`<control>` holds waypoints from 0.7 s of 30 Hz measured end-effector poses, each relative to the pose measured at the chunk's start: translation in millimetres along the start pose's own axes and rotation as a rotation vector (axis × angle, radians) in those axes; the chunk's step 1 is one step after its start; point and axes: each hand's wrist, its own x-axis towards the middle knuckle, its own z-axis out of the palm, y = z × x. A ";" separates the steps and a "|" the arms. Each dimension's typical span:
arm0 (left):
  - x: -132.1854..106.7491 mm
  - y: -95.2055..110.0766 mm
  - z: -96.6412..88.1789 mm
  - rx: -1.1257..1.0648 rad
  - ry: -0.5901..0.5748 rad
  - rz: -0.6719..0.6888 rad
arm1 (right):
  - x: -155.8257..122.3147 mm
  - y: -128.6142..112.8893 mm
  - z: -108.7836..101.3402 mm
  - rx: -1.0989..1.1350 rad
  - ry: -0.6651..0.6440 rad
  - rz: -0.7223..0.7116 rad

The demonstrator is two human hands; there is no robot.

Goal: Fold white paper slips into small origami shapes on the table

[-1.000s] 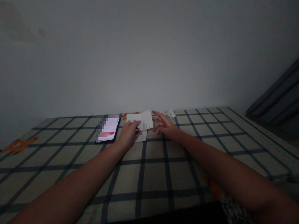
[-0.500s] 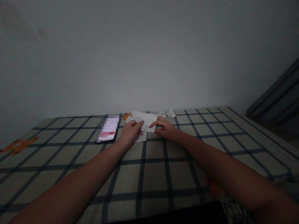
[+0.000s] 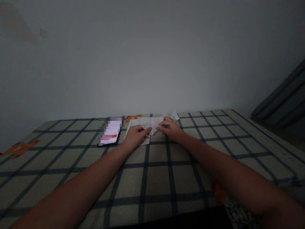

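Between my two hands is a thin white sheet of paper [image 3: 156, 121] with faint print, bent near its lower edge. My left hand [image 3: 136, 136] pinches it at the lower left, thumb on top. At the right side my right hand [image 3: 171, 128] grips the same paper between thumb and fingers. Another printed white sheet [image 3: 129, 128] lies flat on the cloth beneath, partly covered by my left hand. Just behind my right hand sit crumpled white paper pieces [image 3: 175, 115].
A phone [image 3: 111, 132] with a lit, blurred screen lies left of my left hand. Checked cloth [image 3: 157, 178] with orange animal figures [image 3: 21, 148] covers the surface. A grey wall [image 3: 152, 57] rises behind it, and dark folded fabric [image 3: 283, 95] hangs at the right.
The paper in my hands has turned and bent near its lower edge. My left thumb has moved right, closer to my right fingers. The phone stays where it was.
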 end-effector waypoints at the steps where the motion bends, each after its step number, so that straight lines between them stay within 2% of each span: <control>1: -0.1 -0.5 0.3 0.011 -0.019 0.002 | -0.1 0.2 0.4 0.018 0.009 0.028; 7: -2.1 -2.2 0.3 0.052 -0.134 0.059 | -1.5 -3.9 3.4 0.232 -0.013 0.143; 12: -2.8 -2.6 2.6 -0.096 -0.177 0.064 | -1.6 -4.0 7.6 0.359 0.016 0.209; 16: -3.2 -4.7 4.9 -0.158 -0.239 0.069 | -2.8 -6.4 10.5 0.385 0.050 0.204; 21: -3.5 -8.2 6.1 -0.177 -0.227 0.087 | -4.5 -11.9 10.5 0.277 0.087 0.121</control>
